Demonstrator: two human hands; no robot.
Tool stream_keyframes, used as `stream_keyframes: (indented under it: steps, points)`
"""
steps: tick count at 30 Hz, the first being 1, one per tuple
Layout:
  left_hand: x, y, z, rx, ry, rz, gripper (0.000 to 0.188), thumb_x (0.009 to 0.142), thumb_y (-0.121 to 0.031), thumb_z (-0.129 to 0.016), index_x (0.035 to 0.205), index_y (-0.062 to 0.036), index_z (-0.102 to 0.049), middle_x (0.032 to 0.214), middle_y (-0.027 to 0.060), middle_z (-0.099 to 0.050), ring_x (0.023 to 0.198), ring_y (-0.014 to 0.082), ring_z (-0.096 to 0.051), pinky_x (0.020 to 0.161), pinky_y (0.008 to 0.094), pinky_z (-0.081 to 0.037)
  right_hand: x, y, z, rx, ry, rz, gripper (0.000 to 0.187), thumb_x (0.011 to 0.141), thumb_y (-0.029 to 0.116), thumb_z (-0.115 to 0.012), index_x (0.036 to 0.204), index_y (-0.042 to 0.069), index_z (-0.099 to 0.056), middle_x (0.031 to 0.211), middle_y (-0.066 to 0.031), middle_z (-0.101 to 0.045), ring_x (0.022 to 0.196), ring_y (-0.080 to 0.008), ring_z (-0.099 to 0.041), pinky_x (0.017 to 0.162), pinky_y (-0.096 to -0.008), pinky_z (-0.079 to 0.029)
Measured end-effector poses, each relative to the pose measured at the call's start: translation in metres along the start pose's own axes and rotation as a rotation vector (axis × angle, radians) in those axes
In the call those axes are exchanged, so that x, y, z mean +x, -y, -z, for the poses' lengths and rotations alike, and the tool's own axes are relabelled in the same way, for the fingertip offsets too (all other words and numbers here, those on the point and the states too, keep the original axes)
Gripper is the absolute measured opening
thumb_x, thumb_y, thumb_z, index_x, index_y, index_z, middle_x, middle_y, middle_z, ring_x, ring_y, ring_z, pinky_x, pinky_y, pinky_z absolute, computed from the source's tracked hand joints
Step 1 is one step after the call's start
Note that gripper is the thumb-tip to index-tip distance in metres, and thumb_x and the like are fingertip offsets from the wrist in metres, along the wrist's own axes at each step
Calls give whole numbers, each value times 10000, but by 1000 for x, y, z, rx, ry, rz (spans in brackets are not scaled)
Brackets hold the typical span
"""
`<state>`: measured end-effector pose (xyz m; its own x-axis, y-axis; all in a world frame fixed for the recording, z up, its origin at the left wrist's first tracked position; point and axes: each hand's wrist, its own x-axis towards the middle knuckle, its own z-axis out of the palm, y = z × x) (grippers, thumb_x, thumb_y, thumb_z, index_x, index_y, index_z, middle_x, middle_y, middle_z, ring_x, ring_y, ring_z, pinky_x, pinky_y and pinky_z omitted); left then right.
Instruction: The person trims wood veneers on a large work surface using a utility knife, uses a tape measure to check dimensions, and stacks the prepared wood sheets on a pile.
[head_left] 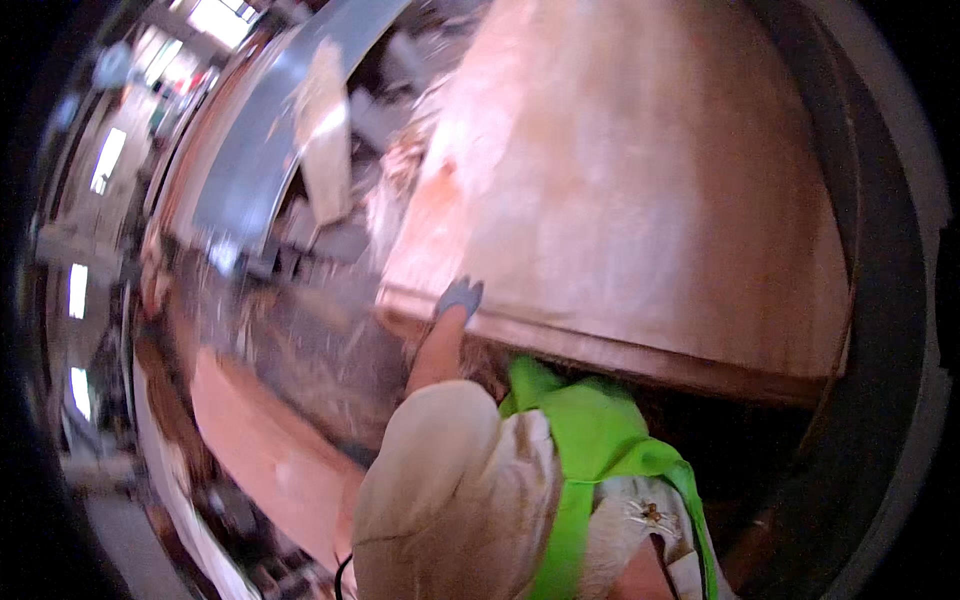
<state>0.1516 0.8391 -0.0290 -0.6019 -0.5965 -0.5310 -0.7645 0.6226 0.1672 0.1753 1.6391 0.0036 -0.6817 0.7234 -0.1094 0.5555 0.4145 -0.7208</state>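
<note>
Counting first, found one stack (630,210) of thin pinkish-tan wooden sheets, filling the frame from upper centre to right, too blurred along the edge to number the layers. Rested one grey-gloved left hand (460,297) on the near edge, close to the left corner, fingers spread over the top sheet and closed around nothing. Could not tell the state of the right hand, outside the view. Traced the stack's long axis up the frame, away from the body, pointing toward the top edge and cut off there; found the near edge slanted down to the right. Wore one bright green apron (600,430) at lower centre. Noted one pinkish board (270,455) at lower left, one blue-grey panel (265,125) at upper left, one pale wooden piece (325,150) partly across it, and three narrow bright strips (78,290) down the left side.
</note>
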Motion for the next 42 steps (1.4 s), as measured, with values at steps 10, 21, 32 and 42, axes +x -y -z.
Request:
stream_keyframes:
  steps: [10, 21, 32, 42]
  points:
    - [54, 103, -73, -1692, -495, 751, 502, 860, -413, -453, 1174, -24, -491, 1220, 112, -511, 1094, 207, -493, 887, 350, -402, -86, 102, -127, 114, 437, 67, 338, 840, 274, -581, 1061, 18, -569, 903, -153, -616, 739, -245, -550, 659, -368, -467]
    - [50, 63, -46, -2012, -159, 455, 651, 750, -394, -656, 1215, 7, -439, 1187, 134, -509, 1048, 247, -488, 909, 351, -385, -153, 160, -161, 26, 553, 113, 337, 845, 254, -580, 1079, 13, -554, 902, -145, -614, 726, -225, -543, 654, -354, -468]
    - [56, 77, -57, -1827, -276, 460, 560, 769, -440, -600, 1095, 14, -555, 1096, 178, -584, 956, 280, -574, 824, 376, -457, -172, 172, -174, 33, 636, 119, 338, 849, 234, -579, 1098, 8, -539, 901, -138, -611, 713, -205, -535, 650, -341, -469]
    - [83, 73, -66, -1351, -184, 757, 483, 816, -395, -516, 1037, 30, -581, 1035, 203, -588, 919, 307, -569, 766, 402, -451, -177, 155, -198, 117, 644, 76, 340, 854, 215, -578, 1114, 3, -525, 900, -131, -609, 702, -188, -528, 646, -328, -470]
